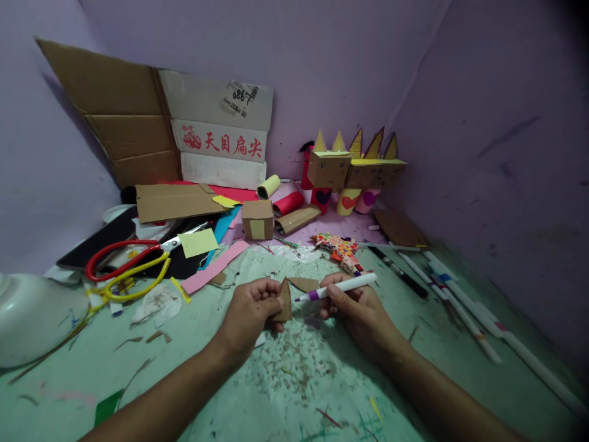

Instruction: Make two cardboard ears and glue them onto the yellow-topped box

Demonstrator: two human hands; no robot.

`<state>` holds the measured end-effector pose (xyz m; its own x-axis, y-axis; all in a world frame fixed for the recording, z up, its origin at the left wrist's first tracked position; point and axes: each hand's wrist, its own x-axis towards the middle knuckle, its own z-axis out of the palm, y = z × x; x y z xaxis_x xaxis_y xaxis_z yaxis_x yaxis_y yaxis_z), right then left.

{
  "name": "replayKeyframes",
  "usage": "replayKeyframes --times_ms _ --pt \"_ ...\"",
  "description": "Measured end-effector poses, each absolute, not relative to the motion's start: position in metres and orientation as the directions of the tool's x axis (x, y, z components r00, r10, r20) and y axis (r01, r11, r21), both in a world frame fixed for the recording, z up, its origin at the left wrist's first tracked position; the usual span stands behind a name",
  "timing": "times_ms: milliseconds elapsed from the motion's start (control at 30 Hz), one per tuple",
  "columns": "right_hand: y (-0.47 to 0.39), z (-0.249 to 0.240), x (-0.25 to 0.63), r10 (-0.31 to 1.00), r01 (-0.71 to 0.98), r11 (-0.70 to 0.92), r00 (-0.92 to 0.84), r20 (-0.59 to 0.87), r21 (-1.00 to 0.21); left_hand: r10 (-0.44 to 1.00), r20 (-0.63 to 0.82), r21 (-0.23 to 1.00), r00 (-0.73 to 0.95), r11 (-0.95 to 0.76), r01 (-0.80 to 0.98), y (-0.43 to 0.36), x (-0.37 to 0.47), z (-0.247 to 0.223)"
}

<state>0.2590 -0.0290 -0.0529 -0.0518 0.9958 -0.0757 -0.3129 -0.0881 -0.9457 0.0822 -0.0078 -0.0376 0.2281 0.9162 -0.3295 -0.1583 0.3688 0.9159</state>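
Note:
Between the thumb and fingers of my left hand [255, 307] is a small pointed piece of cardboard [285, 302], held upright with its tip up. My right hand [356, 307] grips a white marker [352, 283] with a purple tip. The tip points left and sits just beside the cardboard piece; a small gap seems to lie between them. Behind the hands lies another cardboard scrap [302, 283]. A small cardboard box [257, 220] with a yellow patch stands farther back.
Red-and-yellow scissors [138, 258] lie at left near a white rounded object [37, 319]. Several box-headed cardboard figures [329, 169] stand at the back right. Several markers [460, 307] lie at right. A printed carton [221, 132] leans on the wall. Scraps litter the green tabletop [207, 393].

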Motion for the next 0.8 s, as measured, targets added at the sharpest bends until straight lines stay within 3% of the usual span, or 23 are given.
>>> replayKeyframes --times_ms 200,800 --pt "-0.0210 -0.0592 0.2590 0.995 -0.395 -0.095 -0.062 -0.077 -0.914 0.916 -0.330 0.916 0.227 0.369 -0.156 -0.0080 0.0820 -0.0362" --pt "-0.0244 -0.0600 0.2579 0.995 -0.276 -0.070 -0.092 -0.046 -0.958 0.918 -0.319 0.925 0.237 0.356 -0.134 -0.0076 0.0823 -0.0358"
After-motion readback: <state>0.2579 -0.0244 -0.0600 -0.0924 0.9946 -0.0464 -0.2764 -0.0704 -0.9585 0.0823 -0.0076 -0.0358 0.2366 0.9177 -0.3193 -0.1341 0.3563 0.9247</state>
